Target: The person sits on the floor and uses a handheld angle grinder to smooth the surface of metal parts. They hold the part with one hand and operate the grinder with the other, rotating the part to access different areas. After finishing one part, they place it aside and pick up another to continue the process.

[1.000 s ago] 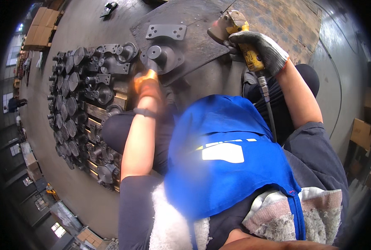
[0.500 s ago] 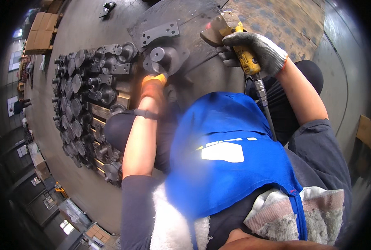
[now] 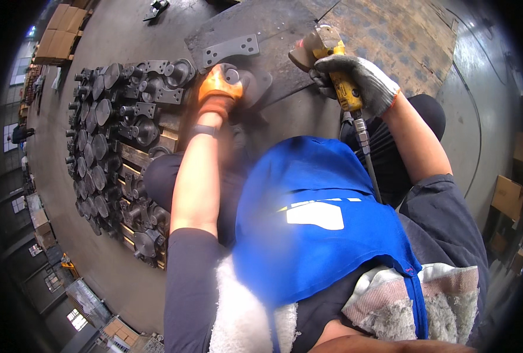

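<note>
Near the left edge of a dark metal sheet (image 3: 285,35), the left arm reaches almost straight forward, its gloved left hand (image 3: 219,88) angled over a round metal part (image 3: 258,88) with a raised post. Orange-gloved fingers and thumb appear to be closed around that post, though the glove hides much of the contact. Just beyond this hand, a flat plate with holes (image 3: 232,50) lies on the sheet. Over on the right, the other arm is bent at the elbow, the forearm slanting forward and inward. The right hand (image 3: 367,82), in a pale knitted glove, wraps firmly round the body of a yellow power tool (image 3: 348,91), whose head points left, well apart from the round metal part. A hose (image 3: 367,150) trails back from its rear end.
</note>
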A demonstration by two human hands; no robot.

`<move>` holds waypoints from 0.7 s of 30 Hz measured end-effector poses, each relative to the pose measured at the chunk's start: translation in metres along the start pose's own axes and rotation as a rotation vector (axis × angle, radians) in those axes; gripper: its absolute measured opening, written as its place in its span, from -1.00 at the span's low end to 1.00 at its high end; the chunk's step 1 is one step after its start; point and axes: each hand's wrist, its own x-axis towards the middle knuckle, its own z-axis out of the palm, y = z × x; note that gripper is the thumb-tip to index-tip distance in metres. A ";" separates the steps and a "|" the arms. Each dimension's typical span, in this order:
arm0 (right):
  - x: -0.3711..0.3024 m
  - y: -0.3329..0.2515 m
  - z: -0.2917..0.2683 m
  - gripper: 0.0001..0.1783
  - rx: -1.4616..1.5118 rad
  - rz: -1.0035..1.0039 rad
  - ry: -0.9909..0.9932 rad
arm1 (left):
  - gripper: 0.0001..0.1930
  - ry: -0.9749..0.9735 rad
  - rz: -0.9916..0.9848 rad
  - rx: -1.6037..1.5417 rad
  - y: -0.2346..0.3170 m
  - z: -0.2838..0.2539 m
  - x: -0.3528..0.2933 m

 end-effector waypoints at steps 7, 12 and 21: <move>-0.001 0.005 -0.018 -0.70 0.108 0.046 -0.027 | -0.33 0.169 -0.374 0.138 0.031 0.010 0.006; -0.006 0.016 -0.028 -0.70 0.060 -0.083 -0.093 | -0.36 0.214 -0.323 -0.014 0.058 0.018 -0.003; 0.001 0.009 -0.001 -0.73 -0.506 -0.328 -0.299 | -0.47 -0.545 0.489 -0.983 0.124 0.000 -0.109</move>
